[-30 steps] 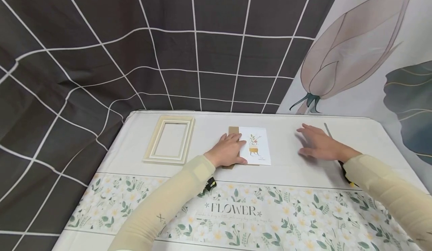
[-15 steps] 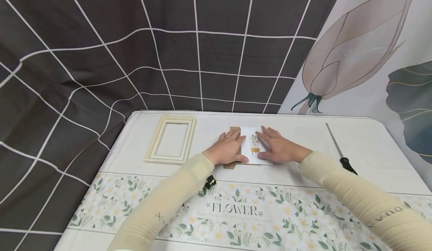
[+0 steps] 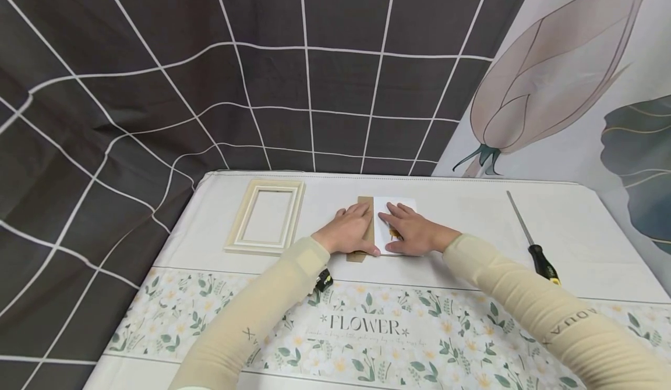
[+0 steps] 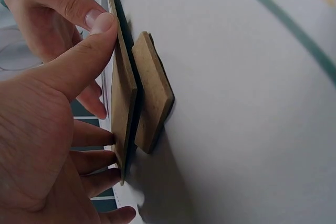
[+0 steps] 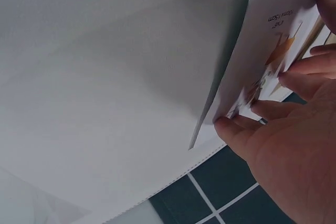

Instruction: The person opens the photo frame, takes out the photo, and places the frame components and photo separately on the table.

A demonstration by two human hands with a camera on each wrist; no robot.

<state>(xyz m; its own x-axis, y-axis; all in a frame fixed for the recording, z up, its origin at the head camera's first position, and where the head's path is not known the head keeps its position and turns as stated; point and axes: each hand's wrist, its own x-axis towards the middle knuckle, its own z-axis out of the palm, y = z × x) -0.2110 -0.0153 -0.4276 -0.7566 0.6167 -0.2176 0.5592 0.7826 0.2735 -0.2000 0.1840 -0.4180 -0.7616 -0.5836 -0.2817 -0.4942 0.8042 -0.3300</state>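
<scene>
In the head view a white printed card (image 3: 381, 227) lies over a brown backing board (image 3: 365, 200), whose left strip shows. My left hand (image 3: 345, 230) rests on that strip, thumb at the near edge. The left wrist view shows my thumb and fingertips along the board's edge (image 4: 125, 90), with a smaller brown flap (image 4: 155, 95) just beneath. Fingers spread, my right hand (image 3: 414, 231) presses on the card and covers much of its plant picture. Several of its fingertips touch the card's face (image 5: 257, 40) in the right wrist view.
An empty cream picture frame (image 3: 246, 212) lies on the table at the left. Off to the right is a screwdriver (image 3: 537, 256) with a black and yellow handle. A floral tablecloth (image 3: 367, 323) runs along the front; a dark gridded curtain (image 3: 262, 75) hangs behind.
My right hand has come left from near the screwdriver onto the card and slid further left across it. My left hand has drawn slightly left, off the card's face.
</scene>
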